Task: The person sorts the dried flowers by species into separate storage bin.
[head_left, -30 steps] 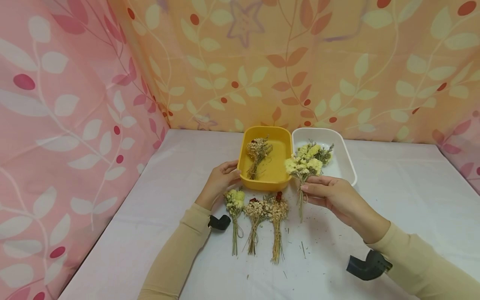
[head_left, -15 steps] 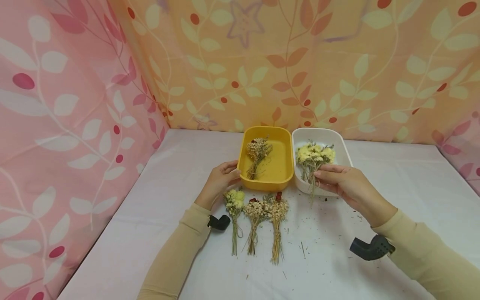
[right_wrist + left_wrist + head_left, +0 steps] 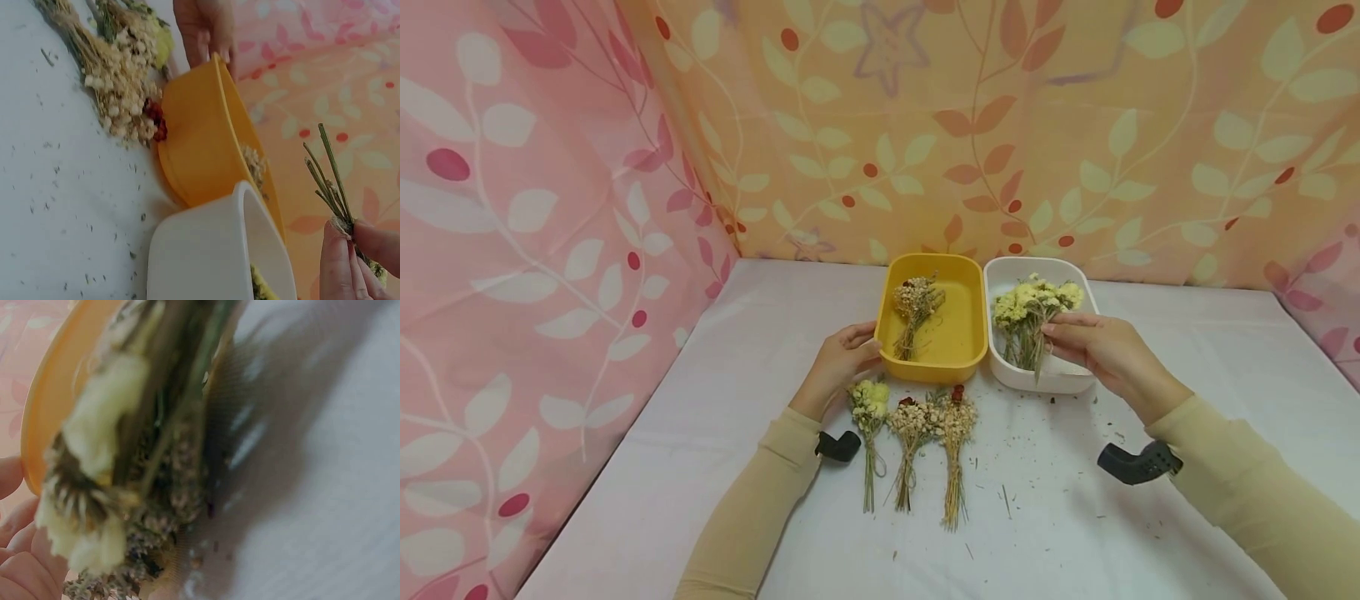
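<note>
My right hand [image 3: 1112, 354] pinches a bunch of dried yellow flowers [image 3: 1065, 295] by its tied stems, over the white container [image 3: 1082, 379]. In the right wrist view, cut stem ends stick up past the thumb and fingers. Another yellow bunch [image 3: 1011, 312] lies in the white container, partly covered by the held one. My left hand [image 3: 837, 367] touches the left wall of the yellow container [image 3: 958, 333], fingers by its rim. Inside it lies a beige dried bunch [image 3: 916, 304] with a dark red bud.
In front of the yellow container lie a yellow bunch [image 3: 870, 404], a beige bunch with a red flower [image 3: 910, 425] and a longer beige bunch [image 3: 955, 425]. Bits of stem and petal litter the white tablecloth [image 3: 1037, 533]. A patterned curtain [image 3: 970, 150] hangs behind.
My right hand has carried the yellow bunch from the front of the containers rightward and back over the white container. The left hand stays at the yellow container.
</note>
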Demonstrator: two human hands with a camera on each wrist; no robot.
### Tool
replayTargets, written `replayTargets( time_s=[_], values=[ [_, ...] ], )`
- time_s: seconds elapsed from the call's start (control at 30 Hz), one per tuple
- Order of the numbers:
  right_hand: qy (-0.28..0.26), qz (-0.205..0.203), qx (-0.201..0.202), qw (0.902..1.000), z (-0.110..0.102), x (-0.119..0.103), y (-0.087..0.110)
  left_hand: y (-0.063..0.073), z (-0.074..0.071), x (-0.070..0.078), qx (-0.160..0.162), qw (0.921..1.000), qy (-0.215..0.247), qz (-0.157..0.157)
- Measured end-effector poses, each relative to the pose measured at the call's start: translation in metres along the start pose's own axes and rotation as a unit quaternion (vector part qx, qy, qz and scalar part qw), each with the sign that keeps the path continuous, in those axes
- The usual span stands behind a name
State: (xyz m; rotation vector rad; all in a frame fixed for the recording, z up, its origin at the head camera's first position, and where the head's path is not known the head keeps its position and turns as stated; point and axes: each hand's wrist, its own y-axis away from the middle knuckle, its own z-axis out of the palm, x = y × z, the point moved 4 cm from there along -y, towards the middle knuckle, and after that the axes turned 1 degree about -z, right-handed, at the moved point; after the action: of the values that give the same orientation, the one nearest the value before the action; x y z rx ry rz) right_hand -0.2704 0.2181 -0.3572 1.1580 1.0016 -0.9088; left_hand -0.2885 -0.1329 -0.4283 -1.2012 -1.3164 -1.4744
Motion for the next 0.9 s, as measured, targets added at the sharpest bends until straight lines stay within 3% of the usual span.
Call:
replayTargets(
  time_s=[0.4, 0.67, 0.9],
  values=[
    [0.009, 0.015, 0.035, 0.9992, -0.012, 0.011, -0.032, 0.002, 0.002, 0.003, -0.001, 1.0, -0.003, 0.006],
    [0.026, -0.003, 0.05, 0.9984, -0.011, 0.017, -0.044, 0.001, 0.002, 0.002, -0.009, 0.9999, -0.001, 0.014],
    [0.089, 0.02, 0.064, 0.9937, -0.012, 0.024, -0.054, 0.0, 0.001, 0.001, -0.004, 0.9999, -0.001, 0.01]
  ],
)
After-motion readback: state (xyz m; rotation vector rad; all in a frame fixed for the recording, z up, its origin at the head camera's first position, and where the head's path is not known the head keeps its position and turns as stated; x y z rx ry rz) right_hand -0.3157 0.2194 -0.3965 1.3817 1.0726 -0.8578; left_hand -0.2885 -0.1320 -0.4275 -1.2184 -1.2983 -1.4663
